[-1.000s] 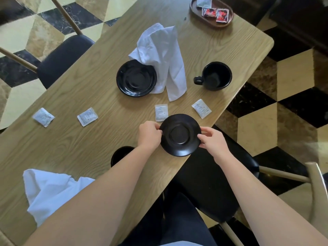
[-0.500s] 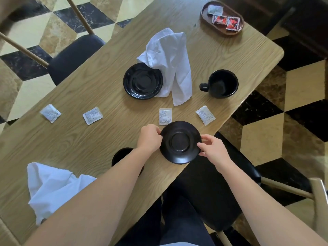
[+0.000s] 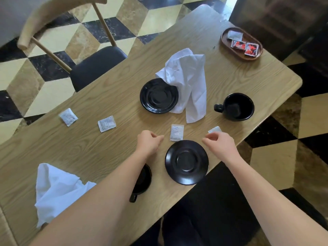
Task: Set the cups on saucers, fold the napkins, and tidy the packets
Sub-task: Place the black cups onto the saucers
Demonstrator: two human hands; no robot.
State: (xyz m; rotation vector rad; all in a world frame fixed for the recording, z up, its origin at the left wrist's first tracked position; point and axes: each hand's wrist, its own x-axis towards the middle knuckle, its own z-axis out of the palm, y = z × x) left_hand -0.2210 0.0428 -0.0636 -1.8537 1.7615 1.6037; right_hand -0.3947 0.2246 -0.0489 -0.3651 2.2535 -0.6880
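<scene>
Two bare hands are hovering over the light wooden tabletop (image 3: 88,153), the left hand (image 3: 149,142) and right hand (image 3: 220,142) both loosely curled and grasping nothing. Between them, a glossy black round ceramic saucer (image 3: 186,162) is lying flat at the near edge, slightly overhanging it. Just left, a black ceramic cup (image 3: 142,180) is sitting partly hidden under the left forearm. Judged rigid, smooth and breakable, the cup is probably best gripped by its handle or body and lowered gently into the saucer's central well.
</scene>
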